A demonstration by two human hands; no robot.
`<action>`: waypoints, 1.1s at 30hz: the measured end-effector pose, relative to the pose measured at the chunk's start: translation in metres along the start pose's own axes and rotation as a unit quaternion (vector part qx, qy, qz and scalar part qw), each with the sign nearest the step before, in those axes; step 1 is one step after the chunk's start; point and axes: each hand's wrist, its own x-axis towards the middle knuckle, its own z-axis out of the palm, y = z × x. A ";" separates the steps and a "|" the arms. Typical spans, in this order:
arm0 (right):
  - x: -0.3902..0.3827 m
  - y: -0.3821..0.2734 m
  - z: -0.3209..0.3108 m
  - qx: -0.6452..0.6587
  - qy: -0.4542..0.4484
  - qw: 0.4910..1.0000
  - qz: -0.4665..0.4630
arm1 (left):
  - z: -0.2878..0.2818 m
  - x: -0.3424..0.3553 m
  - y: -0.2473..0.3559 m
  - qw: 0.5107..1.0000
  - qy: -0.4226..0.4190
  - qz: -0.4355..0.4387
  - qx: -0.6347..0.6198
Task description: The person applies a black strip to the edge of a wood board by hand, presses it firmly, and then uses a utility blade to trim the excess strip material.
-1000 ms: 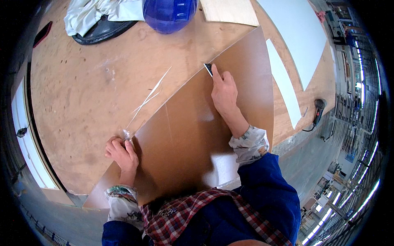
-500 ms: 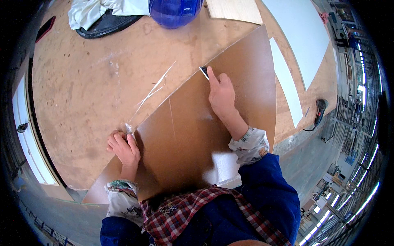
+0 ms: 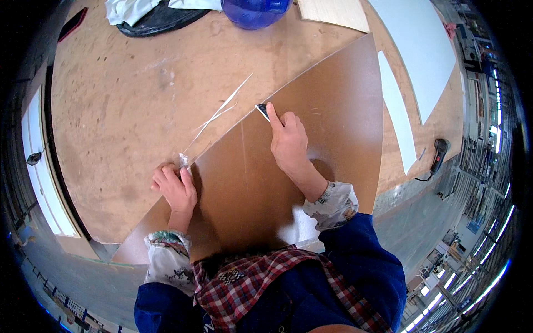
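My right hand (image 3: 287,139) grips a small black tool (image 3: 262,110) with a pale straight edge, index finger along its top, on the upper edge of a brown sheet (image 3: 327,105) lying diagonally on the plywood table (image 3: 122,127). My left hand (image 3: 175,186) rests curled at that edge, lower left, by a crumpled translucent piece (image 3: 183,159); what is under its fingers is hidden. Thin white slivers (image 3: 222,108) lie just beyond the edge.
At the back are a white cloth (image 3: 127,11) on a black disc (image 3: 166,26), a blue jug (image 3: 252,11), a red-edged phone (image 3: 72,25) and a light wood panel (image 3: 333,14). White sheets (image 3: 413,50) and a black power tool (image 3: 437,157) lie right.
My right hand has moved down and left along the sheet's edge with the tool. My left hand stays at the edge, a little higher in the picture, as the whole view has shifted slightly.
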 end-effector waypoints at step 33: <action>-0.205 0.159 -0.131 -0.096 0.091 0.793 0.594 | 0.015 0.020 -0.021 0.975 0.045 0.202 -0.076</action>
